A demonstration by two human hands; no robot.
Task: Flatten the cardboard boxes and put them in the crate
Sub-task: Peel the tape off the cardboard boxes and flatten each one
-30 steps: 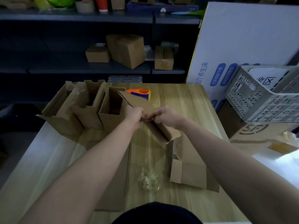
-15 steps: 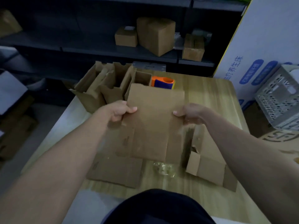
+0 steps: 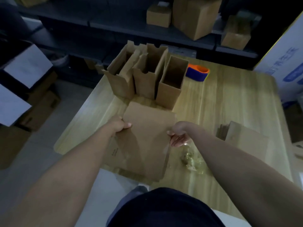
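I hold a flattened brown cardboard box (image 3: 147,136) over the near left part of the wooden table (image 3: 229,104). My left hand (image 3: 120,126) grips its left edge, thumb on top. My right hand (image 3: 177,136) pinches its right edge. Beneath it lies another flat cardboard piece (image 3: 114,154) at the table's near edge. Three open, upright cardboard boxes (image 3: 147,74) stand in a row at the far left of the table. One more flattened box (image 3: 246,138) lies at the right. The crate is out of view.
An orange and blue tape dispenser (image 3: 197,72) sits behind the upright boxes. Crumpled clear tape (image 3: 191,158) lies on the table near my right wrist. Dark shelves (image 3: 188,35) with closed boxes stand behind. Boxes with white sheets (image 3: 24,68) crowd the floor at left.
The box I was collapsing is now flat and held level between both hands. My view has swung left and down, so the white crate has left the picture.
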